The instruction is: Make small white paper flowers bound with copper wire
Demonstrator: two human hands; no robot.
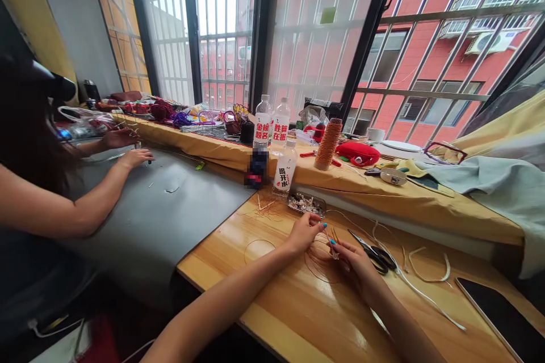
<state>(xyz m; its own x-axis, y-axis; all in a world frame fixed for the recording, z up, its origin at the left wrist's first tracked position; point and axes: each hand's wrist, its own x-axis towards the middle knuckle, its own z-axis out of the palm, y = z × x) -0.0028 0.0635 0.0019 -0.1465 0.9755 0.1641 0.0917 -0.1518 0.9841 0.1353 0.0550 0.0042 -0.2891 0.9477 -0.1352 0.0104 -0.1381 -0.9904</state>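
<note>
My left hand [305, 232] pinches a thin brown cord between thumb and fingertips, above the wooden table. Close by on the right, my right hand [349, 261] is closed with its fingertips on the same cord. Small pale pieces [335, 255] show at the right fingertips, too tiny to make out. Below both hands lies a loose coil of brown cord [315, 267]. Black-handled scissors [381, 258] rest just right of my right hand. Behind my left hand stands a small clear tray [307, 204] filled with little mixed pieces.
Labelled plastic bottles [284, 173] stand behind the tray, near a cone of orange-brown thread [328, 144] on the cloth-covered ledge. White cord [430, 298] and a phone-like dark slab [498, 317] lie right. Another person's hands [134, 156] work at the grey-topped table [170, 221] left.
</note>
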